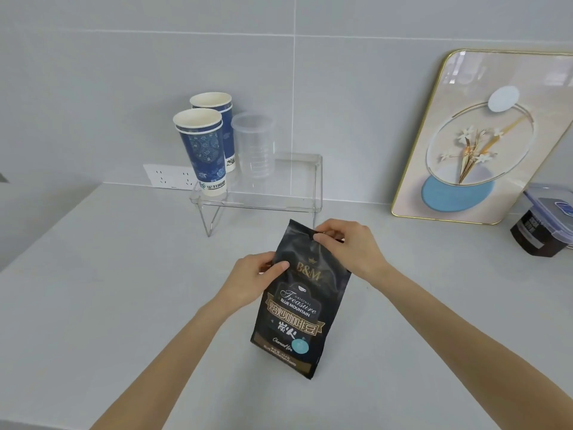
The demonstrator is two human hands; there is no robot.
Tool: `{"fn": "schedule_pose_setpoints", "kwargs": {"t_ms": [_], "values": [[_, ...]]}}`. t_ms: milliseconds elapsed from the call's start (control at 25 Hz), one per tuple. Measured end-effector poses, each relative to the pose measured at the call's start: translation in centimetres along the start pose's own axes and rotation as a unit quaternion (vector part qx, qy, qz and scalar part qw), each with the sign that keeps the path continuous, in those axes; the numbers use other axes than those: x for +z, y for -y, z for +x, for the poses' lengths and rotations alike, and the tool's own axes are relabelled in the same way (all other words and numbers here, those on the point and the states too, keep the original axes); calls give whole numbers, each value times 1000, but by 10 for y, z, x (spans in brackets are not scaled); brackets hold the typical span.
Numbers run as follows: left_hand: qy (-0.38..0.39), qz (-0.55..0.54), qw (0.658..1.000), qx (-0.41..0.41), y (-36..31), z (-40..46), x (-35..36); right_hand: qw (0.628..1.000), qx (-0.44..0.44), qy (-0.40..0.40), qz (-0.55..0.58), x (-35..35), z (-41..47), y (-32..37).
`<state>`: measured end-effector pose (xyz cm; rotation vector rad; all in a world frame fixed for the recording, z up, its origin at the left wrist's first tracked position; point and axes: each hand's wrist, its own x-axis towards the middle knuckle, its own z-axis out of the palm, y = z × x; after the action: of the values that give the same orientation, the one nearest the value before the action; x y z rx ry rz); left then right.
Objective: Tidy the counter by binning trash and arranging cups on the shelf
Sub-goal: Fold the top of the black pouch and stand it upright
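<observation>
A black coffee bean bag point(297, 305) stands upright on the pale grey surface point(124, 305), near its middle, printed with gold lettering and a small teal circle low on its front. The left hand point(257, 277) grips the bag's left edge about a third of the way down, thumb across the front and fingers behind. The right hand point(347, 246) pinches the top right corner of the bag, fingertips closed on the folded seal.

Behind the bag sits a clear acrylic shelf point(279, 187) on thin legs, against the tiled wall. On the shelf's left part stand two blue patterned paper cup stacks: the front cup stack point(203, 150) near the front left corner and the rear cup stack point(221, 125) just behind it. Just beside them to the right stands a stack of clear plastic cups point(254, 147).

A white wall socket point(167, 176) shows behind the shelf's left side. To the right, a gold-framed flower picture point(483, 138) leans against the wall, and a lidded plastic container point(545, 221) with dark contents sits at the far right edge.
</observation>
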<state>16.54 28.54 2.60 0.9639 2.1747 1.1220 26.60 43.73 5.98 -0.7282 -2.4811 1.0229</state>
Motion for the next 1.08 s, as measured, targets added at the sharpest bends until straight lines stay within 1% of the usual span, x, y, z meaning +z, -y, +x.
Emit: {"fn": "schedule_pose_setpoints", "kwargs": {"t_ms": [80,200,280,360,400,520,640,720,800,880,960,1080], "values": [[-45,-36,998,-4,-3,0,-11,999,-47,-15,-1,-3,7,18],[-104,-99,990,-11,-2,5,-19,993,-116,-12,-15,-6,17,38],[-137,-113,984,-12,3,10,-18,991,-130,-1,-33,-3,26,41],[-167,-92,981,-25,9,15,-14,992,-121,3,-39,6,30,36],[-183,-85,979,-34,13,18,-12,994,-110,-10,-24,11,31,31],[-195,-92,975,-50,18,27,-14,994,-40,-65,84,23,30,12],[-200,-68,977,-36,17,35,-13,989,36,-54,133,30,28,-2],[-215,-44,975,-32,15,37,-10,986,54,-54,147,35,23,-12],[-225,-37,973,-30,16,38,-8,984,69,-46,155,40,16,-21],[-221,-44,974,-36,20,42,-9,985,84,-13,149,47,9,-28],[-213,-66,974,-43,23,45,-12,989,86,17,120,55,4,-31],[-203,-96,973,-53,30,48,-13,992,82,7,97,62,4,-32]]}}
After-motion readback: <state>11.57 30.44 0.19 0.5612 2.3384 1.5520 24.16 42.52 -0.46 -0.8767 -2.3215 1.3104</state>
